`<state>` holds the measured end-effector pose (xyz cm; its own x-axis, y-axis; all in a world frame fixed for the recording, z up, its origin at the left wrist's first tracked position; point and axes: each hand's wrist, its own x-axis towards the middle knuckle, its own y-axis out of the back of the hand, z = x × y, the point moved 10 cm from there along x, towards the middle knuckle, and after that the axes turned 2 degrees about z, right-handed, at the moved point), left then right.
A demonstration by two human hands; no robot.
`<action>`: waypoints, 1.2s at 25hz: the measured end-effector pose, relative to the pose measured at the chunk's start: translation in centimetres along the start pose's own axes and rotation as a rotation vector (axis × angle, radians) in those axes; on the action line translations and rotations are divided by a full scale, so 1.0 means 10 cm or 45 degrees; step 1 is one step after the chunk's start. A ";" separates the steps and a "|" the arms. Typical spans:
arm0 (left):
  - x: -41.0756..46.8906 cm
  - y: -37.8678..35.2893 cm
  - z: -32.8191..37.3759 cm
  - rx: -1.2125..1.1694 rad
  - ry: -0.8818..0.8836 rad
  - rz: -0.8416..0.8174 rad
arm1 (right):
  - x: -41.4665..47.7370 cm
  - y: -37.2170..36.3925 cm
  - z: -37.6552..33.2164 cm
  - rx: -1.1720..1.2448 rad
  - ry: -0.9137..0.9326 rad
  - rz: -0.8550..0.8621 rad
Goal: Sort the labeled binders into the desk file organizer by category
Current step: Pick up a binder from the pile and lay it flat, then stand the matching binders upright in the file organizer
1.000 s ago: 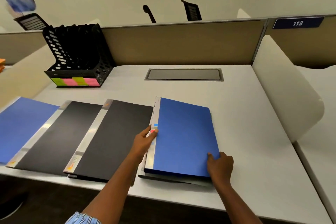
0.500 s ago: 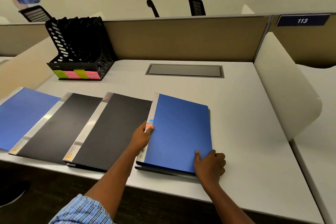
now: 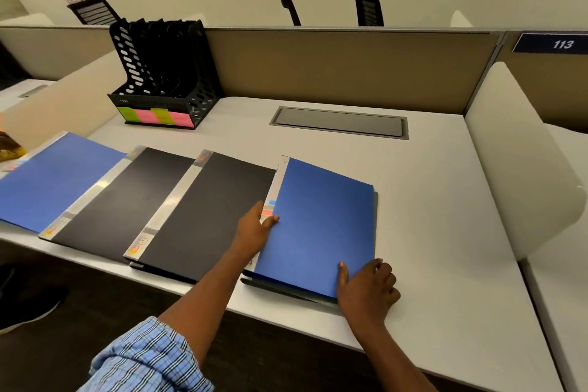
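Pinching the blue binder with my left hand at its spine and right hand at its near right corner, I noted its long axis ran near-to-far, with the file organizer far left.

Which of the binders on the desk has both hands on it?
The blue binder farthest right: the left hand grips its spine edge, the right hand its near corner. The others lie untouched.
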<state>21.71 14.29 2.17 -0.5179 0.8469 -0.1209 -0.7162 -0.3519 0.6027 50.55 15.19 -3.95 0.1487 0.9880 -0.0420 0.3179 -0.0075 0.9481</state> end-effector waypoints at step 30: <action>-0.33 3.00 -2.06 -0.297 -0.131 0.345 | -2.25 -0.59 -4.21 0.444 0.878 -0.245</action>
<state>-7.73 -7.27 4.37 -0.6621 0.7419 0.1055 -0.6531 -0.6403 0.4043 5.87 -0.44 4.67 -0.5154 0.8488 0.1180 0.5710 0.2375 0.7858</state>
